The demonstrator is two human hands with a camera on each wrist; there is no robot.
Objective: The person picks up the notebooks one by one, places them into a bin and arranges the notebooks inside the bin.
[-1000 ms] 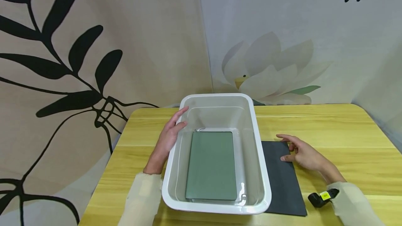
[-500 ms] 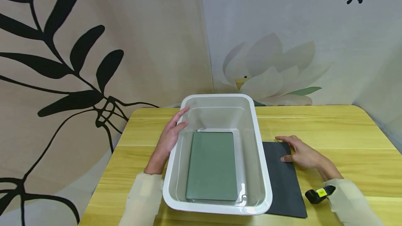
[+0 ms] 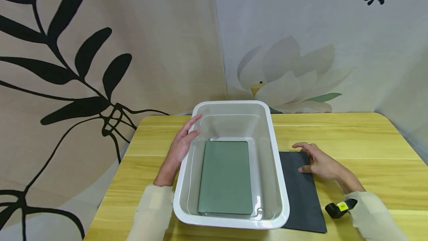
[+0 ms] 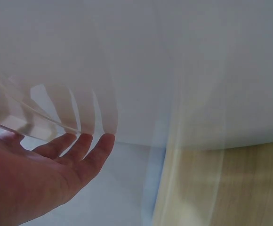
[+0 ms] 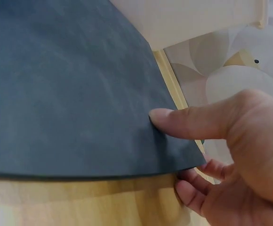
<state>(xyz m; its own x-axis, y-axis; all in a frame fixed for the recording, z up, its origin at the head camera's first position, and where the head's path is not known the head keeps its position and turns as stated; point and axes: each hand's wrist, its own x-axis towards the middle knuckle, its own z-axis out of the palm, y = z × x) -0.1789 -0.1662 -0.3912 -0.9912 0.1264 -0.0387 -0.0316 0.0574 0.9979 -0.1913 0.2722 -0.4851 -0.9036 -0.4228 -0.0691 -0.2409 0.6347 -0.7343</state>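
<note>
A white plastic tub [image 3: 282, 185] stands on the table, with a flat green notebook [image 3: 225, 177] lying on its floor. My left hand [image 3: 178, 150] holds the tub's left rim, thumb over the edge; in the left wrist view the fingertips [image 4: 107, 141] touch its outer wall. To the right of the tub lies a thin dark notebook [image 3: 301, 190], its left side partly hidden by the tub. My right hand [image 3: 326, 164] grips its far right corner. The right wrist view shows the thumb on the cover and the other fingers [image 5: 190, 193] curled at the edge.
The yellow wood-grain table [image 3: 361, 137] extends to both sides of the tub. Behind it hangs a pale curtain [image 3: 167, 47] printed with dark leaves and a lotus flower. A small black device [image 3: 341, 208] with a yellow label sits at the right wrist.
My right hand has shifted slightly left along the dark notebook's corner. The left hand, tub and green notebook stay in place.
</note>
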